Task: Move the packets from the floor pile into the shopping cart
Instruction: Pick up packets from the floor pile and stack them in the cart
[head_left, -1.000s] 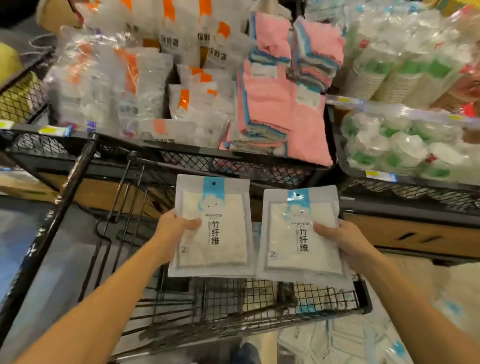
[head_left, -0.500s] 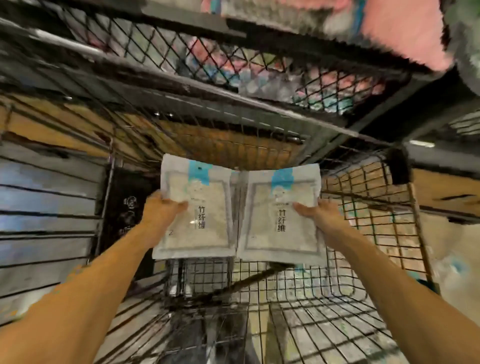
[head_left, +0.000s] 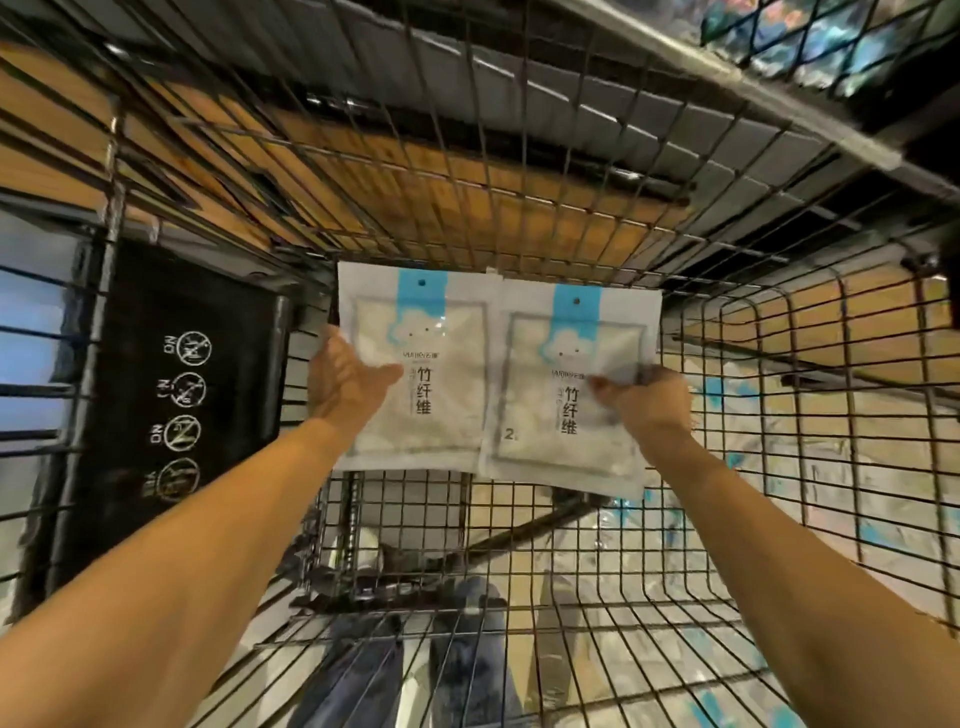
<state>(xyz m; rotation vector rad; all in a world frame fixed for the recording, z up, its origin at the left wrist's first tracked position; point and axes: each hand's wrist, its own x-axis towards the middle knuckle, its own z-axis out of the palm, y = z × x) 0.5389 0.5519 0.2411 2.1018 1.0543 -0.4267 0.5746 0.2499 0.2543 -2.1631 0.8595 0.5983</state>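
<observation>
I look down into a black wire shopping cart (head_left: 597, 249). My left hand (head_left: 345, 382) holds a white packet (head_left: 441, 364) with a blue tab by its left edge, thumb across the front. My right hand (head_left: 647, 408) pinches a second, matching packet (head_left: 545, 415) by its right edge. Both packets hang side by side, low inside the basket, near its far wall. The right packet slightly overlaps the left one. Through the mesh at the right I see the floor pile of packets (head_left: 753, 467), blurred.
A black plastic panel (head_left: 176, 395) with white prohibition signs forms the cart's left end. Wooden shelf bases (head_left: 363, 171) lie beyond the far wall. A wire shelf (head_left: 810, 47) of goods overhangs at top right. Dark trouser legs (head_left: 415, 665) show under the cart floor.
Both hands have lowered the two packets from above the cart rim down into the basket. My view has tilted from the shelves to the cart's inside.
</observation>
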